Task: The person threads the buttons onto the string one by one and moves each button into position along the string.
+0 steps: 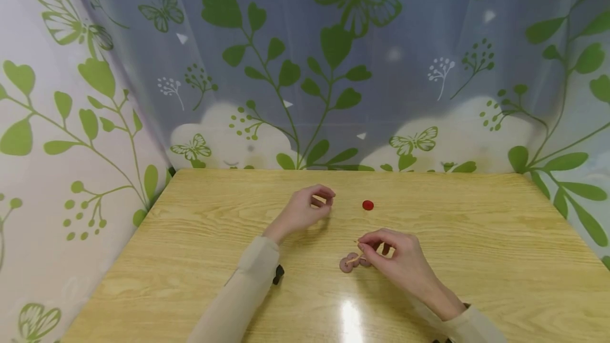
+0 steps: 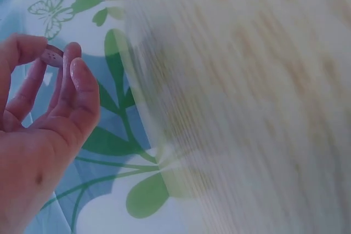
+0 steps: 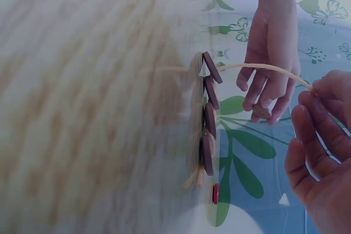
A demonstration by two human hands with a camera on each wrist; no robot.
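Between its thumb and fingertips, my left hand point(image 1: 305, 209) pinches one brown button point(image 2: 52, 56) with small holes, held above the table. My right hand point(image 1: 400, 258) pinches a thin pale-yellow cord point(image 3: 263, 66) near one end, the tip poking out past the fingers. Down on the table, several brown buttons point(image 3: 209, 121) are strung along that cord in an overlapping row, partly covered by the right hand in the head view. Knotted-looking ends of cord show by the row in the right wrist view. A red round button point(image 1: 368, 205) lies apart, farther back between the hands.
The wooden tabletop point(image 1: 205, 216) reaches back to a hanging cloth point(image 1: 267, 94) printed with green leaves and butterflies, which also runs along both sides. A small black piece point(image 1: 278, 274) sits at the left sleeve. Light glares off the table's front.
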